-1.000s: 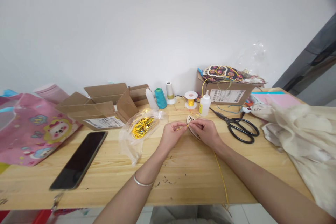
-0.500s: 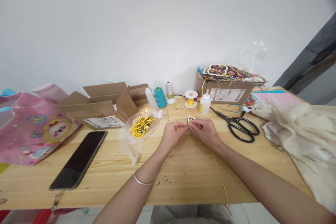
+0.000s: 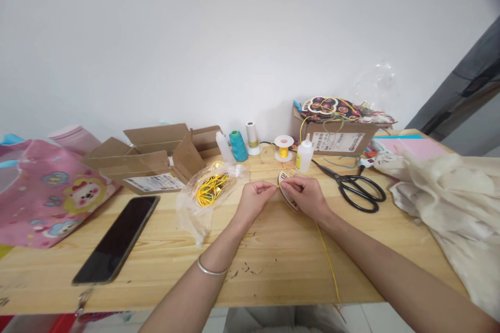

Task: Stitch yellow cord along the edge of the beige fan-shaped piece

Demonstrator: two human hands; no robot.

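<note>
Both hands meet over the middle of a pale wooden table (image 3: 156, 250). My left hand (image 3: 254, 199) pinches the end of a thin yellow cord (image 3: 327, 260) between thumb and forefinger. My right hand (image 3: 307, 193) holds a small flat wooden cut-out piece (image 3: 286, 193), tilted on edge, against that cord end. The cord trails from under my right wrist down across the table and over its front edge. A silver bangle sits on my left wrist.
A clear bag of yellow cord (image 3: 208, 190) lies left of my hands, a dark phone (image 3: 117, 239) further left, open cardboard boxes (image 3: 152, 158) behind. Glue bottle (image 3: 304, 155), thread spools (image 3: 238, 144), yellow spool (image 3: 284, 148), black scissors (image 3: 355, 187), cream cloth (image 3: 449, 197) right, pink bag (image 3: 50, 192) left.
Both hands stay pinched together at the same spot; only the fingers and the wooden piece shift slightly. The camera view has dipped a little.
</note>
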